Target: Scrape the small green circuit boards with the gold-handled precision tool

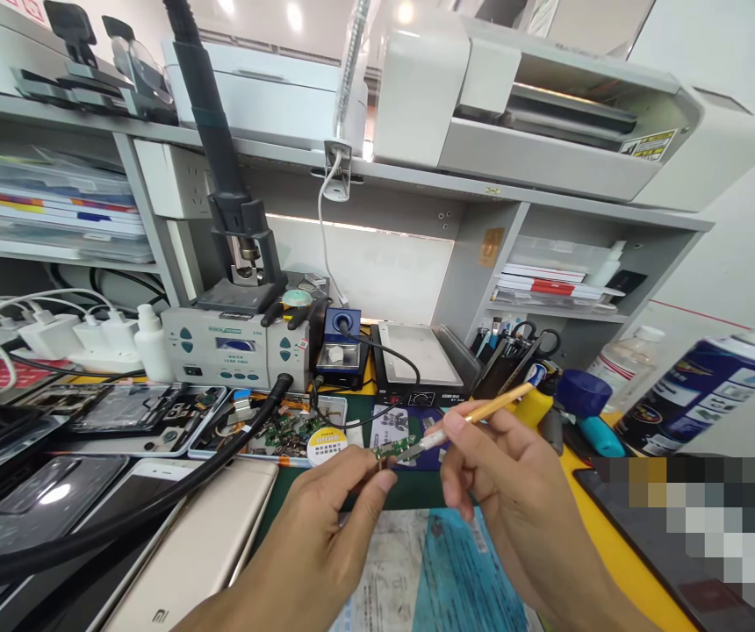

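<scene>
My left hand (325, 518) pinches a small green circuit board (391, 448) between thumb and fingertips, held up over the bench. My right hand (502, 478) grips a slim yellow-handled tool (492, 405) like a pen. Its pale tip touches the right end of the board. Both hands hover above a blue and white printed mat (430, 570).
A grey rework station (233, 347) with a black hose (173, 491) sits behind, beside a blue tip-cleaner holder (341, 347) and a black heating plate (417, 355). Phones and opened phone bodies (133, 412) crowd the left. A spray can (693, 386) and tool pots (515, 351) stand at right.
</scene>
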Tool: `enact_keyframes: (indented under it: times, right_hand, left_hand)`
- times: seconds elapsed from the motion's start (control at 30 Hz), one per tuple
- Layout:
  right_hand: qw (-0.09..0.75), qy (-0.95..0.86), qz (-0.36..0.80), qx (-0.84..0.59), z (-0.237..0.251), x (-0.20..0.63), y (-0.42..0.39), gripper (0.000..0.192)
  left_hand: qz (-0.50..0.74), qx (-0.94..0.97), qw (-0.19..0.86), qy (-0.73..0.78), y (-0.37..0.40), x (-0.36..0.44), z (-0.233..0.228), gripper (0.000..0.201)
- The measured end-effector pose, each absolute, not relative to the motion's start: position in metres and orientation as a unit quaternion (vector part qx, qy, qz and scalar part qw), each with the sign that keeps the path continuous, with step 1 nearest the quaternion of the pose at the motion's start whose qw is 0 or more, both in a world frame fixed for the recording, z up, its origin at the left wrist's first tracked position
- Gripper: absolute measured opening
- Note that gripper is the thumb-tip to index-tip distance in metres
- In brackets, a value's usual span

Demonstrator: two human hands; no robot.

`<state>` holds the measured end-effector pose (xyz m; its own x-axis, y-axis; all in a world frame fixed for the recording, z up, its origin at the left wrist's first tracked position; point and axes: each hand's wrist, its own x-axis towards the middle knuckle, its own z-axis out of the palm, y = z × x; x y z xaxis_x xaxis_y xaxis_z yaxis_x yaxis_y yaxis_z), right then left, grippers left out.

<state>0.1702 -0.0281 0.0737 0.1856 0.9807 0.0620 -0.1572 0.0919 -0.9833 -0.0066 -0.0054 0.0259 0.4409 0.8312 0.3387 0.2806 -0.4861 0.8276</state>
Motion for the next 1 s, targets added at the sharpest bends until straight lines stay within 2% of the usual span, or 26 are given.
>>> enact_keyframes:
  times: [1.0]
  right_hand:
    - [0.607, -0.415, 0.486, -0.472, 0.0765, 0.1737, -0.0264, 0.032]
  left_hand:
    - [0.370, 0.781, 0.357, 0.353, -0.0065, -0.0072, 0.0294, 0.031]
